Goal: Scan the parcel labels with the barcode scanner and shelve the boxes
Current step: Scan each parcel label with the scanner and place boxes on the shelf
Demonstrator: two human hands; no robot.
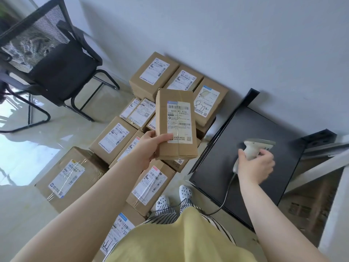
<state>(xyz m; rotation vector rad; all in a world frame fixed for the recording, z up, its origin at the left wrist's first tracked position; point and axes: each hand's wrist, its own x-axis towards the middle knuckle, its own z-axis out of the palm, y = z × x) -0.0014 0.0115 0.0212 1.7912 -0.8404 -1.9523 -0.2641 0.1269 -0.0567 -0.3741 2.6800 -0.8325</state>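
My left hand (pixel 151 146) grips a flat brown cardboard parcel (pixel 175 110) by its lower left corner, held up with its white barcode label (pixel 179 121) facing me. My right hand (pixel 255 163) holds the handle of a pale grey barcode scanner (pixel 258 145), whose head lies just above the black shelf top (pixel 264 129). A grey cable (pixel 226 193) trails from the scanner's handle down toward my feet. The scanner sits roughly a hand's width to the right of the parcel.
Several labelled cardboard boxes (pixel 115 138) lie stacked on the tiled floor against the white wall, with a large taped one (pixel 69 176) at the left. A black mesh chair (pixel 51 59) stands at upper left. Black shelf uprights (pixel 321 137) rise at right.
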